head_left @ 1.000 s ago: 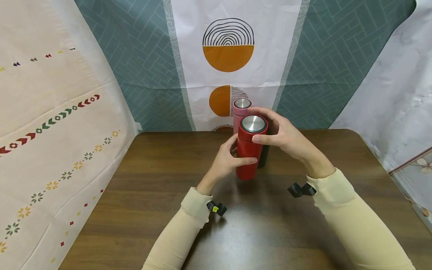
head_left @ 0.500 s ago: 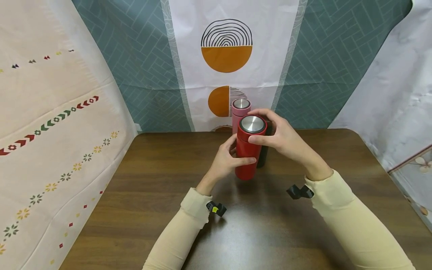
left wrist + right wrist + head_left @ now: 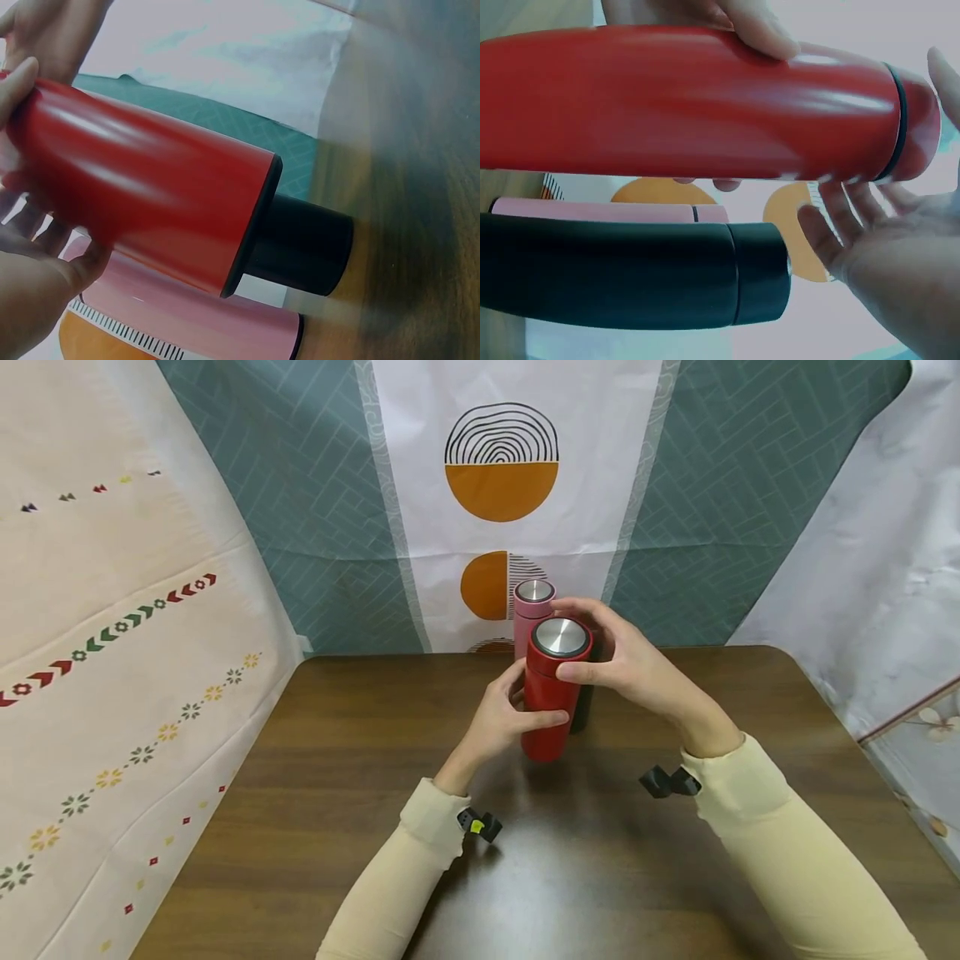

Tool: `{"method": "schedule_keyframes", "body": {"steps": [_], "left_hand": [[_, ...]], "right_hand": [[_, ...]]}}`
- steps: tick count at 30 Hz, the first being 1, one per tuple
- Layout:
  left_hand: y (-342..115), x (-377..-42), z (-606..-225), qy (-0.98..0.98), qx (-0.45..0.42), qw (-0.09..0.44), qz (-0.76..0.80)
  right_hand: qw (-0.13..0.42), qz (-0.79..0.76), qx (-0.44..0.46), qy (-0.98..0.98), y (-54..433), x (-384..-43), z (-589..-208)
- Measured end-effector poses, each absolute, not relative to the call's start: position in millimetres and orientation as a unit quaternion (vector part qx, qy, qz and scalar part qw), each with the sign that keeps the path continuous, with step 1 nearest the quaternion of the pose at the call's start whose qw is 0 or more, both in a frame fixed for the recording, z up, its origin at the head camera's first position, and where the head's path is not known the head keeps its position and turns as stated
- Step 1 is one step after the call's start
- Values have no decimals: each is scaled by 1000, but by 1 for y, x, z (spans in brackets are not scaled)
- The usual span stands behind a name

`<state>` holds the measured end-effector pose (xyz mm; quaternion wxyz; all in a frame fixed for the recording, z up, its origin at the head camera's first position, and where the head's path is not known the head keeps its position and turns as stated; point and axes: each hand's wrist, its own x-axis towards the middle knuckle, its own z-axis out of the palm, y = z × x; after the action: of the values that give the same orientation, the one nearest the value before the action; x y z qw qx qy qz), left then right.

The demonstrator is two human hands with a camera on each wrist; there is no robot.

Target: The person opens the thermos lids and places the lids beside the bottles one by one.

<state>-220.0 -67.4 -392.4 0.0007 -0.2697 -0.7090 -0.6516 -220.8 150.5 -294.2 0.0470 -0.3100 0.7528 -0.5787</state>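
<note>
A red vacuum flask (image 3: 550, 710) with a brushed-metal top stands upright, raised off the table, in the middle of the head view. My left hand (image 3: 497, 718) grips its body from the left, thumb across the front. From the right, my right hand (image 3: 637, 664) holds round its lid (image 3: 561, 642), the thumb at the near side and fingers behind. Behind it are a pink flask (image 3: 529, 614) and a black flask (image 3: 582, 708), mostly hidden. The right wrist view shows the black flask (image 3: 630, 274) and pink flask (image 3: 592, 208) beside the red one (image 3: 690, 105).
The brown wooden table (image 3: 360, 760) spreads around the flasks. A patterned curtain (image 3: 337, 527) hangs at its back edge. Cream cloth (image 3: 135, 652) is at the left and white cloth (image 3: 862, 568) at the right.
The right thumb has shifted slightly left, then slightly right on the lid. The left hand and red flask stay nearly in place; the head view has shifted a little.
</note>
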Motion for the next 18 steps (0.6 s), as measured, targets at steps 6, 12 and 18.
{"method": "schedule_keyframes", "body": {"steps": [6, 12, 18], "left_hand": [[-67, -220, -393, -712, -268, 0, -649], [-66, -220, -393, -710, -270, 0, -650], [-66, -219, -393, -712, -270, -3, -649]], "right_hand": [[-7, -539, -305, 785, 147, -217, -293], [8, -552, -302, 777, 148, -218, -293], [80, -605, -311, 728, 150, -219, -290]]}}
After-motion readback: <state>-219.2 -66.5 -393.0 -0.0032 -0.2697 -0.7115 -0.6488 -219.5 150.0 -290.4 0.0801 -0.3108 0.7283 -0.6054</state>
